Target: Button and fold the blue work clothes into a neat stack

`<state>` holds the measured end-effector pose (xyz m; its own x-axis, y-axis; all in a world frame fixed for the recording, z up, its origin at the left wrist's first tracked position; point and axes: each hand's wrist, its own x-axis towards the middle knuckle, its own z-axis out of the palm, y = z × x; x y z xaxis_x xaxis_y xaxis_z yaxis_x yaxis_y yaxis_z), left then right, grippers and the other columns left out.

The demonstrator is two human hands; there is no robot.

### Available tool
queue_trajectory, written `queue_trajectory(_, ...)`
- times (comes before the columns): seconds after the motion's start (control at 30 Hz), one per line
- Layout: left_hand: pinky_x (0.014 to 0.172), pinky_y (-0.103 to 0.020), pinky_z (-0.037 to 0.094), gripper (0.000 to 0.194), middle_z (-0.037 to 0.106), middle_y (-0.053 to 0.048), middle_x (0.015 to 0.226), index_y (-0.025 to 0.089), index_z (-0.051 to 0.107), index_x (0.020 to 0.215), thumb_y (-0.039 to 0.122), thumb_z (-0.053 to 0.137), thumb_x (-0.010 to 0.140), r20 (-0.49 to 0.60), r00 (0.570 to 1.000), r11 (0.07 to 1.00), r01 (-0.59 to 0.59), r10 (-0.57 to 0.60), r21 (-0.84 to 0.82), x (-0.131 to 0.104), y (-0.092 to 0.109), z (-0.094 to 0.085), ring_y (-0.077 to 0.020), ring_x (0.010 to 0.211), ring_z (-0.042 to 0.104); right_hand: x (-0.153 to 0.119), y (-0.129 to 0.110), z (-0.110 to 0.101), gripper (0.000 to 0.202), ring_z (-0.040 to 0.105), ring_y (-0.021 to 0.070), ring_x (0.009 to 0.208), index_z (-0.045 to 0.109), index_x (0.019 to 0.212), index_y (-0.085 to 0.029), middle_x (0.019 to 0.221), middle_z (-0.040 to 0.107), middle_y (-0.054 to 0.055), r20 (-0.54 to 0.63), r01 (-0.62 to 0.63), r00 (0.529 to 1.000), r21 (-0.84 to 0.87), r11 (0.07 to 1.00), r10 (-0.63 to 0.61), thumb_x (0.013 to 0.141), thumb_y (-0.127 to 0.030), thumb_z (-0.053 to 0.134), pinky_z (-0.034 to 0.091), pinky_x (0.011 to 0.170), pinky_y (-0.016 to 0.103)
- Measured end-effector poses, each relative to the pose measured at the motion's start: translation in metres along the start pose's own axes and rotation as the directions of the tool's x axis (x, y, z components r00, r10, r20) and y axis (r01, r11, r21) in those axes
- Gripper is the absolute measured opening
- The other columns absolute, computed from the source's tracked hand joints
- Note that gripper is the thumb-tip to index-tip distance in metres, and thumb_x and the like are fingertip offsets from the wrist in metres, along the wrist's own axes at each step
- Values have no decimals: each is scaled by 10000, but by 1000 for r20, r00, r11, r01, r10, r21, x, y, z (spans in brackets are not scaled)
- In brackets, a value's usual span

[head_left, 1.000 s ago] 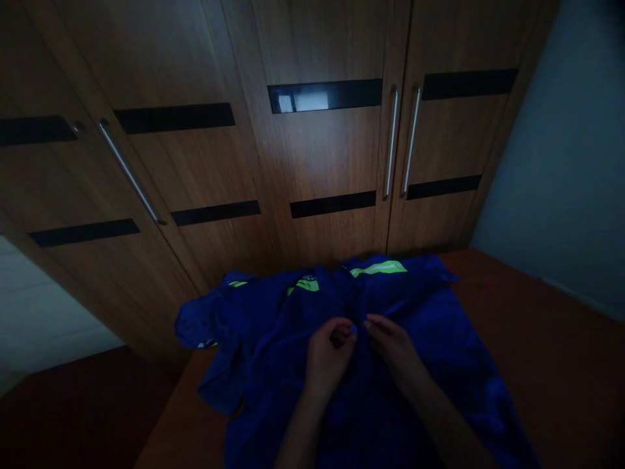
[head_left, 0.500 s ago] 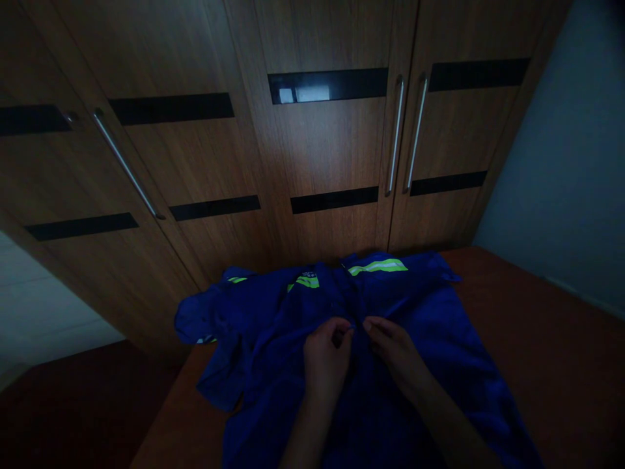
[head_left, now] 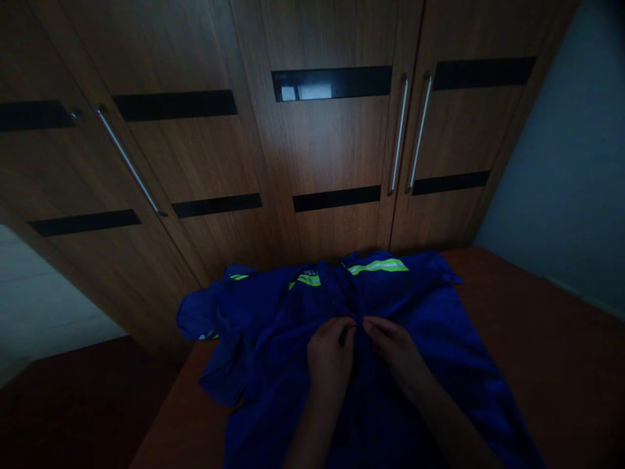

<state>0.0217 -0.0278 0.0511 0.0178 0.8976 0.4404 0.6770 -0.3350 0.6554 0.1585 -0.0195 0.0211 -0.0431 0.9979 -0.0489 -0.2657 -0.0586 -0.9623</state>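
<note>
Pinching the blue garment (head_left: 370, 391) beneath them: left hand (head_left: 330, 355); right hand (head_left: 394, 350).

The garment (head_left: 364, 372) is cut off at six o'clock; which part left grip (head_left: 332, 352) and right grip (head_left: 393, 345) pinch is unclear.

A deep blue garment (head_left: 430, 339) lies spread out on a reddish-brown surface (head_left: 532, 339), its far edge at the back and its near part running out of view at the bottom. The cloth is dim and softly creased. Across the far right side runs a bright yellow-green strip (head_left: 378, 266) with a pale band along its middle; a shorter matching strip (head_left: 308, 281) sits left of centre, with small pale lettering (head_left: 310, 272), too small to read, just beyond it. On the left, the fabric is bunched and folded, showing two more slivers of yellow-green. The right side lies flatter.
</note>
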Motion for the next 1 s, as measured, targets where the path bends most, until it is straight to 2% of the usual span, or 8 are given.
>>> queue_trajectory(0.1,761,-279,475,176,713,-17,846,216,686,842,108,554,799,-1,1000,1000,11,-11,2,1,1,0,-162,799,647,-2,-4,2,363,469,109,587,680,914,-164,635,573,-22,-10,19,1000,-34,999,-19,716,-469,680,364,570,241)
queue_trajectory(0.23,735,-274,469,180,712,-15,820,215,686,828,100,553,790,20,999,1000,25,-25,15,1,1,1,-161,780,647,-2,-2,6,400,484,109,539,583,1051,-169,608,589,-27,99,36,995,-46,998,-32,758,-440,621,361,528,236)
queue_trajectory(0.33,729,-267,463,178,710,-9,810,218,678,815,96,552,783,28,999,999,41,-42,28,0,-1,2,-158,772,648,-1,2,7,395,457,104,470,521,1076,-176,546,571,-49,138,57,990,-135,989,-38,781,-432,580,323,470,223)
queue_trajectory(0.43,705,-251,460,177,712,3,815,226,664,849,106,548,788,38,997,997,71,-71,15,-1,-3,3,-149,757,653,0,5,7,350,456,106,445,516,1051,-180,512,551,-60,120,103,990,-269,958,-73,817,-439,523,309,448,218)
queue_trajectory(0.63,701,-244,454,187,707,2,821,222,656,863,127,501,818,100,994,998,40,-34,-56,0,0,-2,-142,758,647,-1,4,4,227,568,141,529,584,980,-195,565,603,-25,84,262,960,-603,753,-267,845,-338,472,403,537,240)
queue_trajectory(0.8,756,-288,440,119,673,-31,834,213,660,830,226,543,810,79,997,999,5,-8,36,0,5,-7,-188,836,615,-4,7,4,238,617,163,628,608,1002,-200,706,665,17,117,312,927,-770,556,-357,842,-284,452,445,607,260)
queue_trajectory(0.9,681,-262,435,121,674,-14,786,213,656,844,269,557,802,133,989,998,65,-64,0,1,2,-5,-172,751,616,-5,8,5,236,635,169,693,605,1006,-204,772,683,30,129,319,919,-799,510,-373,842,-265,446,460,664,271)
queue_trajectory(1.0,634,-234,425,158,680,4,738,212,658,830,285,518,830,168,981,988,115,-97,-99,2,-4,-3,-146,678,615,-5,7,6,211,638,159,702,594,993,-224,765,677,13,150,335,921,-775,537,-359,855,-281,445,457,652,254)
